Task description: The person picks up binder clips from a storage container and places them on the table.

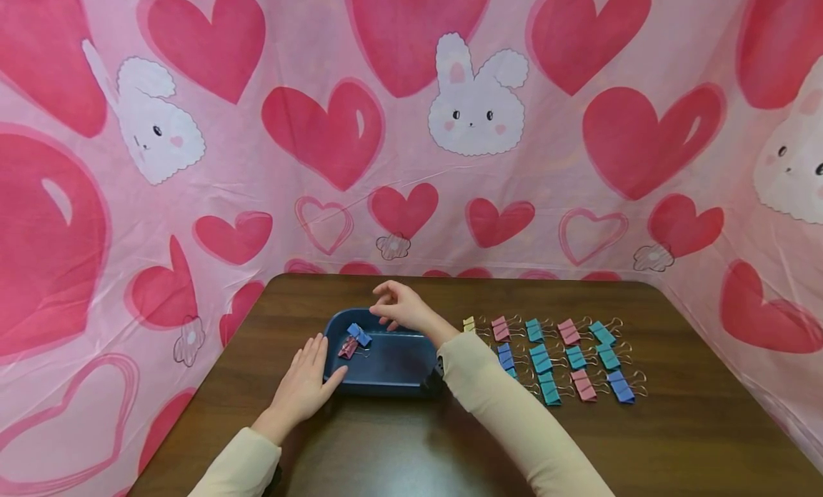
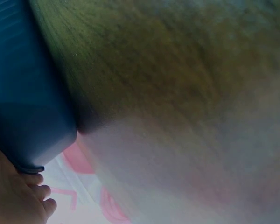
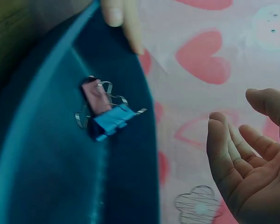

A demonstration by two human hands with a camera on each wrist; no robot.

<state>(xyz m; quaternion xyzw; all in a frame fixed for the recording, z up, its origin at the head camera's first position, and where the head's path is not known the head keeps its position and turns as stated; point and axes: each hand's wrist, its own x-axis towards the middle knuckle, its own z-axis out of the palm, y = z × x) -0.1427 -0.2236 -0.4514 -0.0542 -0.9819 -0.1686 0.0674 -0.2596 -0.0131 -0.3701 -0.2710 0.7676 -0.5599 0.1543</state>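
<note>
A dark blue tray sits on the table, with a blue binder clip and a pink binder clip together at its left end. My left hand rests on the tray's left rim, fingers stretched along it and thumb over the near corner. Above the tray's far side is my right hand, its fingers loosely bent. In the right wrist view, nothing lies between the thumb and fingers of that hand, and the blue clip overlaps the pink clip.
To the right of the tray, several binder clips stand in rows on the brown table, among them a yellow clip, a pink clip and a blue clip. My right forearm partly covers the nearest ones. A pink heart-patterned curtain surrounds the table.
</note>
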